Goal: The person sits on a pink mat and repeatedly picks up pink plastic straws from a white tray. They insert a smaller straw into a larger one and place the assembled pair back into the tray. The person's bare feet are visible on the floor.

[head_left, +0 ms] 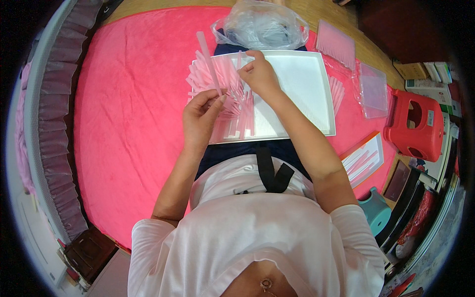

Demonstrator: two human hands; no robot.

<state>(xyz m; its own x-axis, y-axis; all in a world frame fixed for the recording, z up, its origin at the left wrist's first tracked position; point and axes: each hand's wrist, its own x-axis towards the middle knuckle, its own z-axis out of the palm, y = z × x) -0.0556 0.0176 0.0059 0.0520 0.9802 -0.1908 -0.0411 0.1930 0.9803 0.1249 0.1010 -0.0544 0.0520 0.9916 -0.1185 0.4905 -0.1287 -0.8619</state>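
Observation:
My left hand pinches the lower end of a long, flat pink strip, which points up and away from me. Under it, many similar pink strips lie in a loose heap across the left part of a shallow white box on my lap. Over the box's far side is my right hand, fingers closed at the right edge of the heap. A narrow pink strip stands up at its fingertips and seems held there. The exact grip of that hand is partly hidden.
Beyond the box lies a clear plastic bag. To the right are packs of pink strips, a flat clear case, an orange-edged tray with strips, a red stool and a teal stool. A pink blanket spreads beneath.

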